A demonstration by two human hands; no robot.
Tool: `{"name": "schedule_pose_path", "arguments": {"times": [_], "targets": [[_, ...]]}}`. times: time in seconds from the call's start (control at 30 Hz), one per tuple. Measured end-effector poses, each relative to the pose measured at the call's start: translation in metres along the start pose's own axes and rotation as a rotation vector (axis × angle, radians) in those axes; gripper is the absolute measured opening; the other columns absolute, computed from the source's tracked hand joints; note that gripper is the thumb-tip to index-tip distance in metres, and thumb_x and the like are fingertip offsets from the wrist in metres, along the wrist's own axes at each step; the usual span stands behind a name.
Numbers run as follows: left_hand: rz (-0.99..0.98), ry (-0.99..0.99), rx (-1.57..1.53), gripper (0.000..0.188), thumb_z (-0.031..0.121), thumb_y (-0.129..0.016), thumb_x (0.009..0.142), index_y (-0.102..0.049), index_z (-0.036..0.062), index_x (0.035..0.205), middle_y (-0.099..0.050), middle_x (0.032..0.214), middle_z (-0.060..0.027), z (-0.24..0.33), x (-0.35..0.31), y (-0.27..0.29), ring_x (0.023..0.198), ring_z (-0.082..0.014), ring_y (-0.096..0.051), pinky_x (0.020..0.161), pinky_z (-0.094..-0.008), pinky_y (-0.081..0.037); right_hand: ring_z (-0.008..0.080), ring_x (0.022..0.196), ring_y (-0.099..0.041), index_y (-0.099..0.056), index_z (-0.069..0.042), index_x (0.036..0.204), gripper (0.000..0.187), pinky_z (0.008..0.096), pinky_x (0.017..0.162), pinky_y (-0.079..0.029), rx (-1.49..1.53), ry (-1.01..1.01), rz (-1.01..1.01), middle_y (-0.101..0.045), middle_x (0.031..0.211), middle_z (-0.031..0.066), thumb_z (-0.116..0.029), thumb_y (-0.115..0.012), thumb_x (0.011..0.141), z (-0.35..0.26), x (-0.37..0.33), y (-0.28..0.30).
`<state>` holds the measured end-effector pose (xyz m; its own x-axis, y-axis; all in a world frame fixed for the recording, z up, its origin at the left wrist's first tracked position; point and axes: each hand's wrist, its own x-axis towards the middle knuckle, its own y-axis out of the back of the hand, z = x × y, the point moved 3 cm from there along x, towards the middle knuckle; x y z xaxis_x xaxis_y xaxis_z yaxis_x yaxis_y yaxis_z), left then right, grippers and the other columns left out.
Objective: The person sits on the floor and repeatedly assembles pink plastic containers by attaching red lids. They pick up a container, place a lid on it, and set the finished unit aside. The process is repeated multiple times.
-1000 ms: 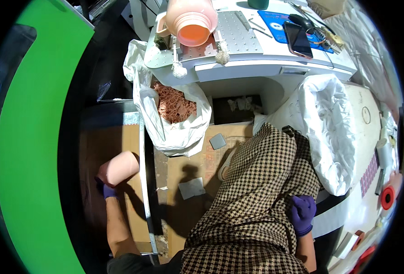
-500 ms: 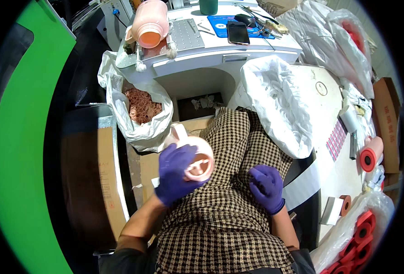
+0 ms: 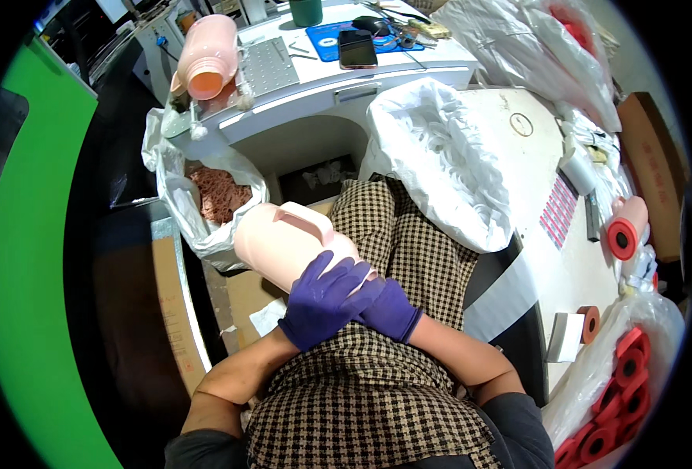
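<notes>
A pale pink jug (image 3: 279, 246) with a loop handle (image 3: 308, 219) lies tilted over my lap, its base toward the far left and its neck end toward me. My left hand (image 3: 322, 301), in a purple glove, is wrapped over the jug near the neck. My right hand (image 3: 393, 311), gloved alike, presses against the neck end; its fingers are hidden behind the left hand. The jug's mouth is covered by my hands. My lap is covered by a checked cloth (image 3: 346, 383).
Another pink jug (image 3: 207, 55) rests on the white machine table (image 3: 299, 102). Below are a white bag of reddish-brown shavings (image 3: 219, 195) and a white sack of white pieces (image 3: 443, 164). A phone (image 3: 357, 49) lies on the table. Red parts (image 3: 627, 375) fill a clear bag at right.
The jug has turned so its handle faces up and its mouth no longer shows. My right hand has come left from my lap to the jug's neck. The view has shifted right.
</notes>
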<state>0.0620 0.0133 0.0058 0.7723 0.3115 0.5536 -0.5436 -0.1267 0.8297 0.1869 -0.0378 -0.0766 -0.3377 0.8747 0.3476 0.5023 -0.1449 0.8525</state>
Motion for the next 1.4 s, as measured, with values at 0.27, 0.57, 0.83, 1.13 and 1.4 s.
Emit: {"name": "schedule_pose_path", "arguments": {"times": [0.27, 0.57, 0.83, 1.13, 1.4], "targets": [[0.065, 0.070, -0.161, 0.052, 0.023, -0.077, 0.072, -0.070, 0.0132, 0.123, -0.070, 0.118, -0.0061, -0.017, 0.007, 0.010, 0.102, -0.0243, -0.067, 0.103, -0.0484, -0.049, 0.0284, 0.073, -0.065, -0.055, -0.006, 0.121, 0.045, 0.0391, 0.060, -0.054, 0.059, -0.070, -0.050, -0.058, 0.109, 0.0157, -0.028, -0.071, 0.085, -0.017, 0.007, 0.074], [0.061, -0.004, -0.153, 0.039, 0.020, -0.070, 0.080, -0.072, 0.0099, 0.118, -0.070, 0.113, -0.0084, -0.010, 0.024, 0.007, 0.105, -0.0262, -0.068, 0.103, -0.0495, -0.049, 0.0268, 0.075, -0.066, -0.060, -0.004, 0.112, 0.026, 0.0378, 0.066, -0.053, 0.555, -0.330, 0.070, -0.065, 0.095, 0.0148, -0.026, -0.061, 0.099, -0.008, -0.003, 0.069], [0.202, 0.209, -0.143, 0.060, 0.025, -0.087, 0.071, -0.064, 0.0016, 0.121, -0.069, 0.115, -0.0144, -0.053, -0.023, 0.019, 0.109, -0.0335, -0.066, 0.106, -0.0539, -0.044, 0.0211, 0.065, -0.063, -0.064, -0.007, 0.103, 0.014, 0.0320, 0.061, -0.055, 0.772, -0.034, 0.489, -0.069, 0.088, 0.0065, -0.020, -0.061, 0.098, -0.049, 0.002, 0.166], [0.259, 0.377, -0.218, 0.052, 0.027, -0.094, 0.061, -0.058, 0.0165, 0.097, -0.066, 0.111, -0.0130, -0.043, -0.107, 0.058, 0.098, -0.0409, -0.065, 0.087, -0.0527, -0.052, 0.0367, 0.108, -0.062, -0.065, -0.018, 0.132, 0.056, 0.0423, 0.093, -0.051, 0.296, 0.496, 0.508, -0.062, 0.124, 0.0185, -0.007, -0.073, 0.078, -0.057, 0.165, 0.116], [0.326, 0.689, -0.157, 0.061, 0.020, -0.094, 0.061, -0.062, 0.0027, 0.111, -0.065, 0.106, -0.0177, -0.030, -0.126, 0.062, 0.099, -0.0409, -0.065, 0.089, -0.0494, -0.053, 0.0395, 0.129, -0.050, -0.059, -0.014, 0.129, 0.056, 0.0514, 0.106, -0.042, 0.197, 0.388, 0.325, -0.054, 0.135, 0.0179, -0.020, -0.075, 0.075, -0.019, 0.212, -0.029]]}}
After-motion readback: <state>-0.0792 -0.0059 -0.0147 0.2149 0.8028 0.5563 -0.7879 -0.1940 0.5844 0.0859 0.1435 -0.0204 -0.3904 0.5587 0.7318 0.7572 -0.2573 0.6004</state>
